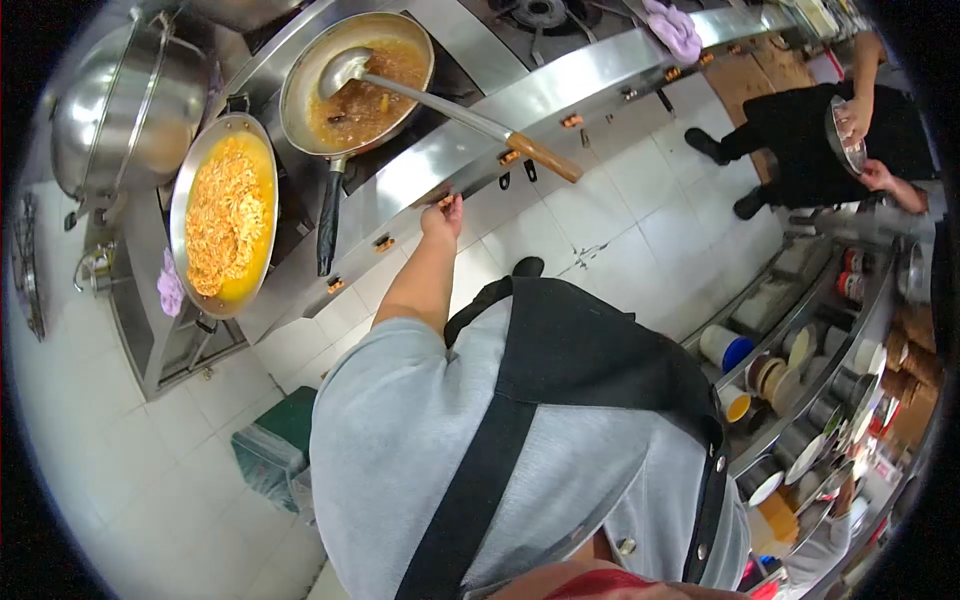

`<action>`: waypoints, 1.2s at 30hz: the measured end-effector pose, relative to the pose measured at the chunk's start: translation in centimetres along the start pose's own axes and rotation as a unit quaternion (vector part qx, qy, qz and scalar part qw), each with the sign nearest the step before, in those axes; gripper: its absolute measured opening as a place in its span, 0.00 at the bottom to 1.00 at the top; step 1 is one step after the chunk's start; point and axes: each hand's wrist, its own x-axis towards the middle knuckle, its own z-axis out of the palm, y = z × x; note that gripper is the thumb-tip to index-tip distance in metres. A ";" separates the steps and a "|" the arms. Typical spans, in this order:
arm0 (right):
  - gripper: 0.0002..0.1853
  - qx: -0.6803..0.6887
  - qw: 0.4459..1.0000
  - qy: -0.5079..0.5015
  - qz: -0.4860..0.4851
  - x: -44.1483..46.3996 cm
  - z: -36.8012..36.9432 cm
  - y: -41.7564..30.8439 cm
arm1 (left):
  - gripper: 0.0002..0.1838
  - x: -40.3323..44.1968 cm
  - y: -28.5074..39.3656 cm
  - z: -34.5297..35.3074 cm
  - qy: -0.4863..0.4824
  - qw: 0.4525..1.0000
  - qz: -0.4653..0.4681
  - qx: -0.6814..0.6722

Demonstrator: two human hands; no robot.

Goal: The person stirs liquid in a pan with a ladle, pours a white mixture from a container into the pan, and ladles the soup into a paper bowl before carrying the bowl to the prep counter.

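My left hand [442, 218] reaches to the stove's front panel, its fingers closed around a control knob [447, 201]. Just above it, a frying pan [290, 110] with a black handle sits on the stove, holding bubbling brown liquid. A ladle [440, 104] with a wooden handle rests in that pan, its handle sticking out over the stove edge. Left of it stands a two-handled pan [180, 215] of chopped orange-yellow food in yellow oil. My right hand is out of view.
A large metal pot [130, 110] stands at the far left. Purple cloths [672, 32] lie on the stove edge. Shelves with several containers [725, 347] line the right. Another person [800, 135] there holds a metal bowl [846, 150]. A green bin [275, 432] is behind on the left.
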 end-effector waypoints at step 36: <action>0.26 0.279 0.946 -0.095 0.139 -6.1 5.9 7.0 | 0.10 2.6 -0.4 -1.2 0.002 0.968 0.165 0.189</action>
